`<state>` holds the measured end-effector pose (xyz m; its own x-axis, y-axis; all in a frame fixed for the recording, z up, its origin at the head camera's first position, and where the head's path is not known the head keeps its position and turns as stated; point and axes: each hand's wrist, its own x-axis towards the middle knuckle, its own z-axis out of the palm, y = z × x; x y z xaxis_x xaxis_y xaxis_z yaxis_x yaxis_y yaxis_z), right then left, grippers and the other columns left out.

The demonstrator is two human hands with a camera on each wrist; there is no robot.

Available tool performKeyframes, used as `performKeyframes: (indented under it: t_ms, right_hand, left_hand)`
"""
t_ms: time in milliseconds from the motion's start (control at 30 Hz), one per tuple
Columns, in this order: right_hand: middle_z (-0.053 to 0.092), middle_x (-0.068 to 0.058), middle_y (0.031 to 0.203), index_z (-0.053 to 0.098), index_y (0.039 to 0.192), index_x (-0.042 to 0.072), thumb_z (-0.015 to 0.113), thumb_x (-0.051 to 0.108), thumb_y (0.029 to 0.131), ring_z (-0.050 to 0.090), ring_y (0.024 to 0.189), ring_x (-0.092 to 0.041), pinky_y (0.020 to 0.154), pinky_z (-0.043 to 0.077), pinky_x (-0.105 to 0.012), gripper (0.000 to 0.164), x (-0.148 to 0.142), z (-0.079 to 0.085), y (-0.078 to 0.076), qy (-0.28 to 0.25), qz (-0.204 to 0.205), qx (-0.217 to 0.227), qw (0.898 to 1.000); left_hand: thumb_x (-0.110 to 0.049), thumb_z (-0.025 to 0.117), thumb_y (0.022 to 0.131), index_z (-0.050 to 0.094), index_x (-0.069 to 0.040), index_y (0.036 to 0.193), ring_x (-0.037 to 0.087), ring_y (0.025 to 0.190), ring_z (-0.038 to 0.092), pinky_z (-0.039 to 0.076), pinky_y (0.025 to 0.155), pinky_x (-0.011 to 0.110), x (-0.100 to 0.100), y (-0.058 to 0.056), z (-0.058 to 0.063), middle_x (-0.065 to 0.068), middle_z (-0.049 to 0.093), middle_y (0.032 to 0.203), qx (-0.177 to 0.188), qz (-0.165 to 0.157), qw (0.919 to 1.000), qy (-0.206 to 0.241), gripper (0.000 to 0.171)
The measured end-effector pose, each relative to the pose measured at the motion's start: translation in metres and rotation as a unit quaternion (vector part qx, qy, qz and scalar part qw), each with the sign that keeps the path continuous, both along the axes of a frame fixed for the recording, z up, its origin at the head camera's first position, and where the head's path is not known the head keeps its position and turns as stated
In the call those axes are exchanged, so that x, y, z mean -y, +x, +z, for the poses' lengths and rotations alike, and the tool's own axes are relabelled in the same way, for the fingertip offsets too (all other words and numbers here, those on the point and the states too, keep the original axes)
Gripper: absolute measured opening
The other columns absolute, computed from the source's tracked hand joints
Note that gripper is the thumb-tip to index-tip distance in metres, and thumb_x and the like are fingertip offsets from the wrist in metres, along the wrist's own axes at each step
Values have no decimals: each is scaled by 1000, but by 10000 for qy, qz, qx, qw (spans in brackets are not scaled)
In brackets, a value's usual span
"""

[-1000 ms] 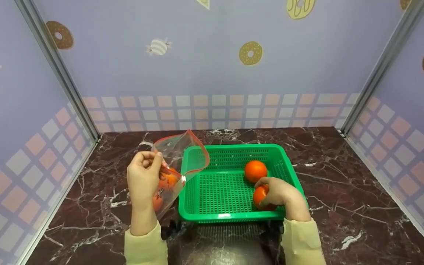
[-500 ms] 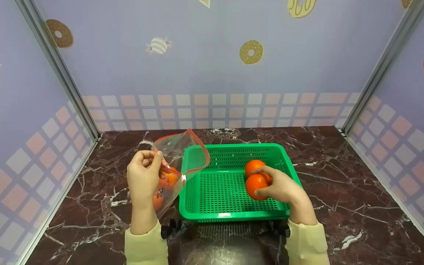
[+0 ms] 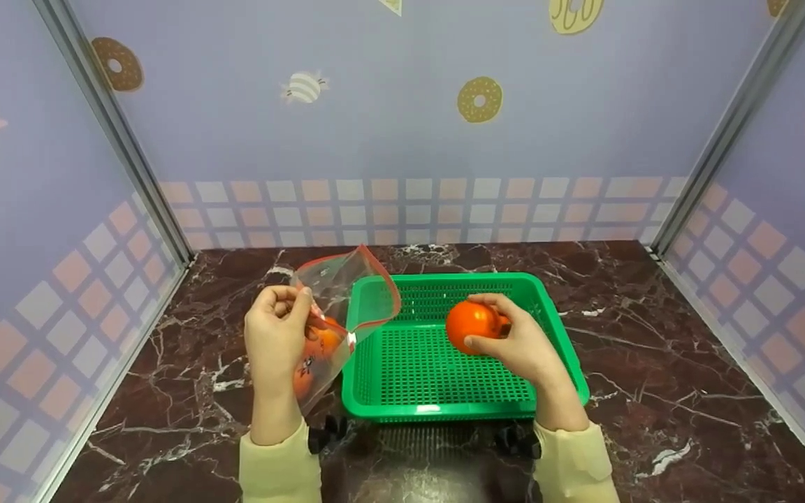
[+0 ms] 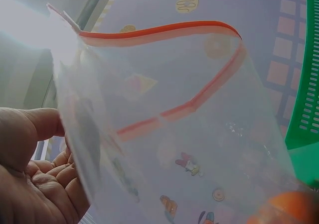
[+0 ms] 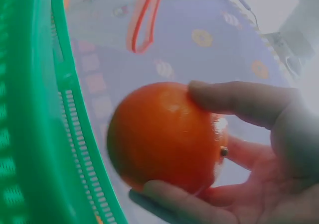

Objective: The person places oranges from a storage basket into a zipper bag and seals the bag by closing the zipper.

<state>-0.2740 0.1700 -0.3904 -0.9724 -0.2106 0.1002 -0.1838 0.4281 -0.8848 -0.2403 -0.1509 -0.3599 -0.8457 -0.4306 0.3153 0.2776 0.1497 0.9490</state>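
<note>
My left hand [image 3: 271, 342] pinches the edge of a clear zip bag [image 4: 164, 89] between thumb and fingers, and the bag's red-trimmed mouth gapes toward the basket. Oranges [image 3: 302, 381] show through the plastic low in the bag, partly behind the hand. In the right hand [image 3: 518, 342], an orange [image 5: 162, 137] is gripped by the thumb and fingertips, over the green basket [image 3: 437, 411]. Just behind those fingers a second orange [image 3: 504, 322] peeks out, mostly hidden in the head view.
The basket stands on a dark red marbled tabletop [image 3: 661, 363], right beside the bag, whose mouth overlaps its left rim. Patterned purple panels [image 3: 402, 140] close off the back and both sides.
My right hand has lifted the orange from the basket's front right and carried it up and left, in front of the other orange. The left hand and bag have stayed nearly still.
</note>
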Motion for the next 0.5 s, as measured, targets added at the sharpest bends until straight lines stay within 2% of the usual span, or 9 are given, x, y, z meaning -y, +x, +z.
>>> performKeyframes:
  t_ms: [200,500]
  right_hand:
    - [55,-16,144,59,142,24,83,17,87,62,121,-39,91,60,-50,61,18,3,5,-557,-72,-257,9981]
    - [54,-13,145,59,142,23,85,15,85,63,121,-37,94,59,-51,64,49,15,5,-1129,134,-636,9915]
  left_hand:
    - [-9,66,100,61,2,94,8,46,60,52,44,22,-1,-1,1,-5,65,65,11,2,10000,29,13]
    - [-13,67,100,62,0,98,9,47,60,52,45,22,-1,1,0,-5,66,66,172,-23,9998,-51,15]
